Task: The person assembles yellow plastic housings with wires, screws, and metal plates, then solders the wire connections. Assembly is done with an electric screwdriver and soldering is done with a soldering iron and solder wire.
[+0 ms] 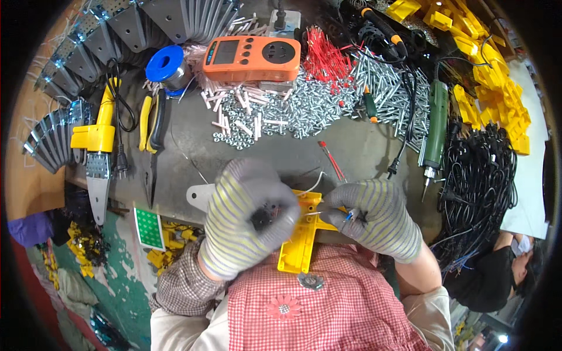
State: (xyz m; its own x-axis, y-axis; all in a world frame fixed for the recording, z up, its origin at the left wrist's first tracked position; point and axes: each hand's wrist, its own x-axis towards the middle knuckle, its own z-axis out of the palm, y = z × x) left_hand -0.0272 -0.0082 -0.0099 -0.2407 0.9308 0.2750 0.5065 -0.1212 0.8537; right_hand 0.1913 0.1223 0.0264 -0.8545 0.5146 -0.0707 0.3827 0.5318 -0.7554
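Note:
My left hand (249,219), in a striped grey and yellow glove, is curled closed beside a yellow plastic housing half (297,251). What its fingers grip is hidden, with only dark bits showing in the curl. My right hand (377,219), gloved alike, pinches a thin wire (314,213) that crosses the top of the housing. A small blue piece (350,215) sticks out at its fingertips. The open housing lies between my hands at the bench edge, over my checked apron. Behind my left hand lies a grey metal plate (200,196), partly covered.
Two red-sleeved leads (332,161) lie ahead. Farther back are piled screws (316,105), an orange meter (252,58) and a solder spool (170,69). Pliers (152,123) and a yellow-handled assembly (100,146) lie left. A green electric screwdriver (435,126) and black cables (477,193) are right.

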